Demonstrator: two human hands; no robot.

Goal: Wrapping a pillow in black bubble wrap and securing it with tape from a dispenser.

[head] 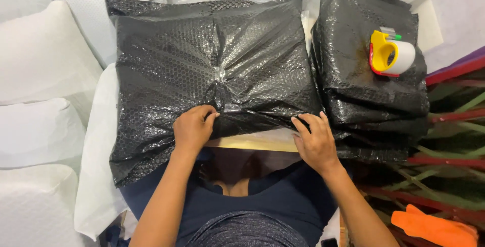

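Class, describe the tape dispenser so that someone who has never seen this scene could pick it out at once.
Find the big black bubble-wrap parcel under both hands, then the stack of black bubble-wrapped packages to its right. The tape dispenser sits on top of that stack: yellow and red, holding a white roll, the only bright thing on the black wrap.

You have a glossy black bubble-wrap parcel (212, 70) with a honeycomb dot pattern. Beside it, your yellow-and-red tape dispenser (389, 54) holds white tape; an orange cloth (434, 227) lies lower right.
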